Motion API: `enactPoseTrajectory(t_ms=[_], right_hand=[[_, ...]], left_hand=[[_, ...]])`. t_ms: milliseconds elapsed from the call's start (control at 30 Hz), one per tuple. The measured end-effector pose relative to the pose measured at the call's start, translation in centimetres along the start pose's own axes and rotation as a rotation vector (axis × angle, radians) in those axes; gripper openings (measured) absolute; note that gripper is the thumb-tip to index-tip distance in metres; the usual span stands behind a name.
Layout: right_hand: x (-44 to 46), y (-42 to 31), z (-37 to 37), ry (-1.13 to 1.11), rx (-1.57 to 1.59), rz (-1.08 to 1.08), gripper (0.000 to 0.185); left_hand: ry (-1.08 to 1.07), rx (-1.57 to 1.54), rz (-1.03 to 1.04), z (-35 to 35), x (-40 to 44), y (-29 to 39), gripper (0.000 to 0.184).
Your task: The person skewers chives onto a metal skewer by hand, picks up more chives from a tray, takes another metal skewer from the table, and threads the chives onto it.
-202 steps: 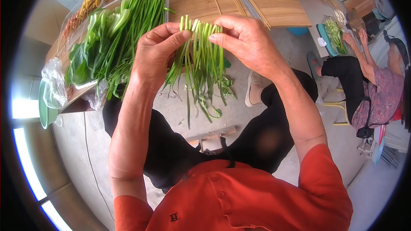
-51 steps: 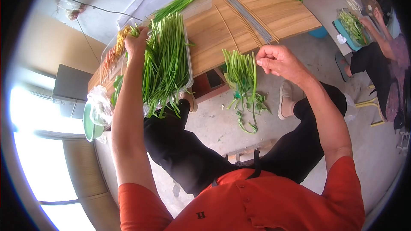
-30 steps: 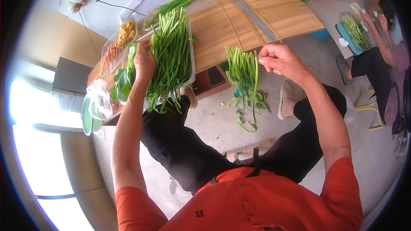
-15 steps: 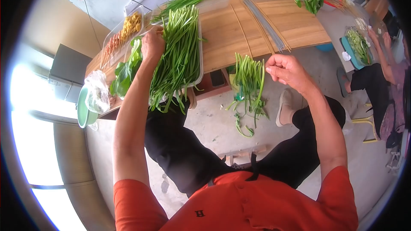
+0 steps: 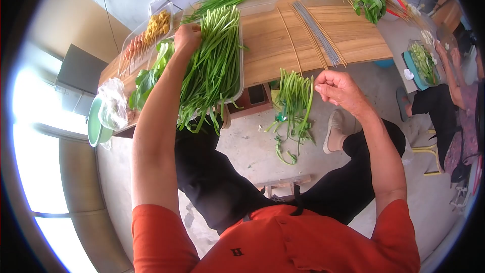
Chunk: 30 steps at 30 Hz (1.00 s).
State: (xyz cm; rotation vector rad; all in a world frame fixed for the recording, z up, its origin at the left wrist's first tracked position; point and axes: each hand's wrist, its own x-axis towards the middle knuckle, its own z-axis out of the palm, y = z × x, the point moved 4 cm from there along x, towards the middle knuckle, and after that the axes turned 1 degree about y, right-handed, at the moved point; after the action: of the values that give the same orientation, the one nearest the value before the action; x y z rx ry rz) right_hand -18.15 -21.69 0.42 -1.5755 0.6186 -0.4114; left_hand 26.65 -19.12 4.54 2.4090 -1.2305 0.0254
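Observation:
A heap of long green stalks (image 5: 217,60) lies in a clear tray at the left of the wooden table. My left hand (image 5: 187,38) is at the upper left edge of this heap, its fingers bent and their tips hidden among the stalks. Beyond the table's front edge, a row of cut green stems (image 5: 294,93) hangs side by side. My right hand (image 5: 339,90) is pinched at the right end of that row; whatever thin thing lies between its fingertips is too small to make out. Leafy greens (image 5: 146,83) are beside my left forearm.
Thin sticks (image 5: 309,35) and grey rods (image 5: 323,38) lie on the wooden table (image 5: 262,45). Trays of skewered food (image 5: 157,26) and chives (image 5: 222,0) stand at the back left. A green basin (image 5: 96,126) is at the left. Another person (image 5: 444,96) sits at the far right, beside a teal tray (image 5: 411,68).
Earlier both my hands held the stems together. My left hand went to the far left, then came back rightward to the heap. My right hand has stayed by the hanging row as the view shifted.

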Motion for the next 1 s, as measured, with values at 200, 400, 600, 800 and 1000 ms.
enactPoseTrajectory(t_ms=[200,400,600,800,1000], right_hand=[[-0.1,0.0,-0.2,0.014,0.018,-0.008,0.008],[-0.2,0.2,0.1,0.004,0.024,-0.006,0.008],[-0.1,0.2,-0.2,0.017,0.032,-0.012,0.008],[-0.4,0.1,-0.4,0.004,0.031,-0.02,0.008],[-0.7,-0.1,-0.8,0.022,0.011,-0.026,0.009]], left_hand=[[0.062,-0.469,-0.052,-1.8,-4.4,1.8,0.034],[0.224,0.038,0.313,-1.2,-6.4,4.4,0.064],[0.234,0.292,0.234,0.0,-6.2,7.2,0.07],[0.196,0.244,0.317,1.0,-6.0,6.8,0.047],[0.214,0.097,0.338,0.0,-4.6,5.7,0.027]])
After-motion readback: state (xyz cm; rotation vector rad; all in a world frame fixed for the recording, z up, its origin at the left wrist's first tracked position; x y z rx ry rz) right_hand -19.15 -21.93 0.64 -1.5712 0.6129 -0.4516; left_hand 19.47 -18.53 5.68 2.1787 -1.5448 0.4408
